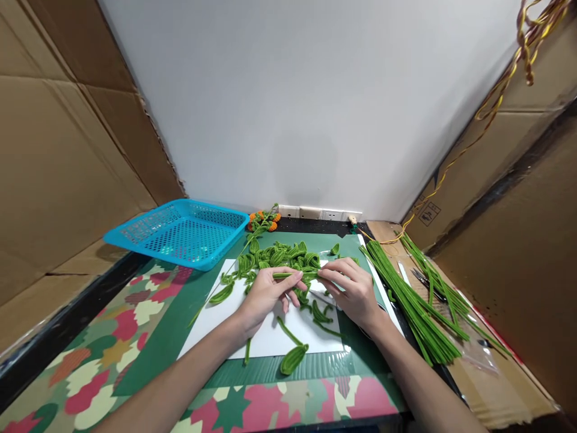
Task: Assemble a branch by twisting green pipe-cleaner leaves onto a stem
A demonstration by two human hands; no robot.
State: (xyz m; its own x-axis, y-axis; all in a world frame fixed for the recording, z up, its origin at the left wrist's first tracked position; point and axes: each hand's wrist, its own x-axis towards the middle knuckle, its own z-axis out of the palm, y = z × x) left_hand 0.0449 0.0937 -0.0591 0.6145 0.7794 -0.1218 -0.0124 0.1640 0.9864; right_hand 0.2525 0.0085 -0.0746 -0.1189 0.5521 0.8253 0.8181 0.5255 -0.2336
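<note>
My left hand (267,296) and my right hand (353,291) meet over a white sheet (270,337), pinching the two ends of one green pipe cleaner (298,275) held level between them. Just beyond the hands lies a heap of folded green pipe-cleaner leaves (279,255). Several more leaf loops lie loose on the sheet, one (293,359) near its front edge.
A blue plastic basket (180,231) sits at the back left. A bundle of straight green pipe cleaners (415,294) lies at the right, with scissors (428,282) beside it. Orange pipe-cleaner flowers (264,221) rest by the wall sockets. Cardboard walls stand on both sides.
</note>
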